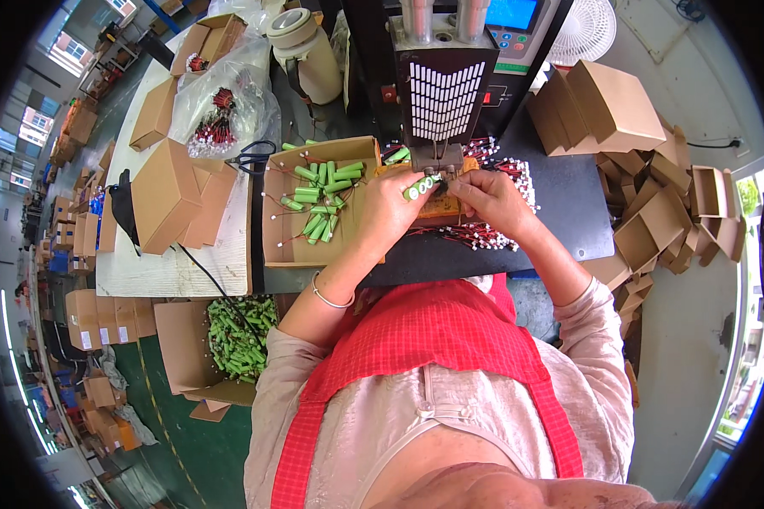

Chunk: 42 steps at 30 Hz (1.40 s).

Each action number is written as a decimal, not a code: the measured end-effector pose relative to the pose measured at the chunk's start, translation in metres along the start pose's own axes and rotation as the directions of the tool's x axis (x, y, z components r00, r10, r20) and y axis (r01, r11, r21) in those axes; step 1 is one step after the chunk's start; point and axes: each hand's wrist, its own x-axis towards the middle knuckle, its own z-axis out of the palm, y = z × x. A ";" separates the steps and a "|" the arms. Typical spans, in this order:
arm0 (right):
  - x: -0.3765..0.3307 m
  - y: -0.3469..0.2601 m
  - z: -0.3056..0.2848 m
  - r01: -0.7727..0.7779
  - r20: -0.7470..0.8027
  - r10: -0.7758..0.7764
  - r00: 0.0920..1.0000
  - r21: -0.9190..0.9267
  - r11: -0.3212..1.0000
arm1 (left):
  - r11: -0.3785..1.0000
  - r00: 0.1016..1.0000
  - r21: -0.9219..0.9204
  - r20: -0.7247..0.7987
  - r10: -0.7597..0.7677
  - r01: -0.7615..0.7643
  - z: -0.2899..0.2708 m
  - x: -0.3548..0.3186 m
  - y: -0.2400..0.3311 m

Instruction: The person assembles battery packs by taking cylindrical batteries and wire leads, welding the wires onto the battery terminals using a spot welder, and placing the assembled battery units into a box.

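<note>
My left hand (387, 210) is closed around a green cylindrical battery cell (412, 193), its end turned toward the two electrode pins of a spot-welding machine (446, 93). Close beside it, my right hand (494, 202) pinches with thumb and fingertips just right of the pins; what it grips is too small to make out. Both hands are over an orange block (437, 209) under the welding head. To the left, a cardboard box (272, 199) holds several green cells with wire leads. Red and black wire leads with white connectors (518, 174) lie right of the block.
Blue-handled scissors (253, 158) and a pale flask (307, 59) stand left of the machine. A plastic bag of wire leads (221, 127) lies beyond. A box of green cells (178, 339) is below the table. Cardboard boxes (611, 106) are stacked at right, near a white fan (584, 32).
</note>
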 end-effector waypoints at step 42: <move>-0.006 0.011 0.020 0.264 -0.261 -0.271 0.927 -0.064 0.963 | 0.987 0.992 -0.105 -0.018 -0.127 0.124 0.002 -0.008 -0.004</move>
